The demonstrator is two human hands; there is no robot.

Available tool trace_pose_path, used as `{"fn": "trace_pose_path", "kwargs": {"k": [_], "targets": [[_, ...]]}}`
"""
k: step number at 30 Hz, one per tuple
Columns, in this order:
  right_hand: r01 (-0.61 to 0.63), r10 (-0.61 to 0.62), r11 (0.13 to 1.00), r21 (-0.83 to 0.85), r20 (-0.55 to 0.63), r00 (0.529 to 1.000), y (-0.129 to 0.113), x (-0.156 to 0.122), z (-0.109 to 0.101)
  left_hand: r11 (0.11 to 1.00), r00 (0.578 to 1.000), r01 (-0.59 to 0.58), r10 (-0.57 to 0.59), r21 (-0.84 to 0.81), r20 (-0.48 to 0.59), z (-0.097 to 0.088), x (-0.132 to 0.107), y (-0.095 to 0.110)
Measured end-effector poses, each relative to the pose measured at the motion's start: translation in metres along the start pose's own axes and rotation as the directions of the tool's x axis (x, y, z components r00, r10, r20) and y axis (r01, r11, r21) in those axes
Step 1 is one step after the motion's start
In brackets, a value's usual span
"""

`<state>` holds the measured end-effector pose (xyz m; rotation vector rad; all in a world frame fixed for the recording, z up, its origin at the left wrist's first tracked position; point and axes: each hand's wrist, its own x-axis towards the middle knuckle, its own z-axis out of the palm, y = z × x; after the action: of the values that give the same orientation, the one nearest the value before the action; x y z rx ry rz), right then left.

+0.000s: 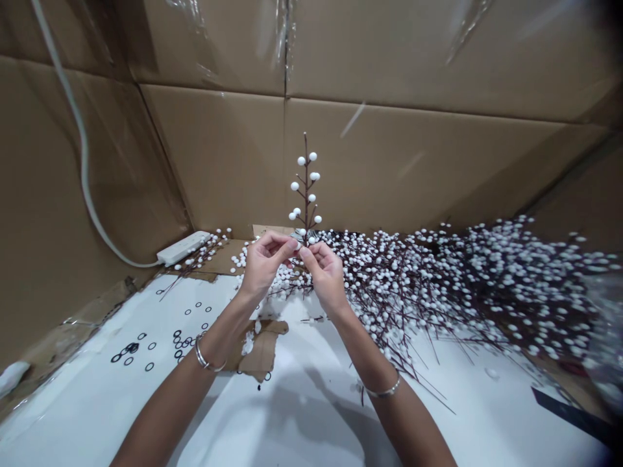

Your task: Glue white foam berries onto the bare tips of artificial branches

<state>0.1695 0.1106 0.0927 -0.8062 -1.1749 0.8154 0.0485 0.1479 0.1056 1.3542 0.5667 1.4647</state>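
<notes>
A thin dark twig with several small white berries stands upright in front of me. My left hand pinches its lower stem from the left, fingers closed. My right hand pinches the same stem from the right, just below the lowest berries. Both hands meet at the base of the twig, above the white table. Each wrist wears a thin bangle.
A large heap of white-berry twigs covers the table's right and back. Several small black rings lie scattered at the left. A torn cardboard scrap lies under my wrists. A white power strip with its cable sits at back left. Cardboard walls surround the table.
</notes>
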Motion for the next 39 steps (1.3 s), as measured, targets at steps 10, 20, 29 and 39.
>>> {"fn": "trace_pose_path", "kwargs": {"k": [10, 20, 29, 39], "targets": [[-0.066, 0.067, 0.995, 0.077, -0.016, 0.998, -0.003, 0.012, -0.015, 0.963, 0.948, 0.134, -0.194, 0.235, 0.254, -0.018, 0.008, 0.013], [-0.139, 0.133, 0.987, 0.086, 0.073, 0.988, -0.019, 0.015, -0.031, 0.924, 0.877, 0.155, -0.291, 0.349, 0.381, -0.007, -0.001, 0.011], [0.030, -0.021, 0.996, 0.083, -0.099, 0.995, -0.023, 0.019, -0.034, 0.896, 0.846, 0.117, -0.316, 0.429, 0.429, 0.001, -0.008, -0.011], [0.117, -0.102, 0.990, 0.072, -0.194, 0.976, -0.026, 0.024, -0.043, 0.590, 0.914, -0.146, -0.227, 0.794, 0.336, -0.065, 0.031, -0.024]]}}
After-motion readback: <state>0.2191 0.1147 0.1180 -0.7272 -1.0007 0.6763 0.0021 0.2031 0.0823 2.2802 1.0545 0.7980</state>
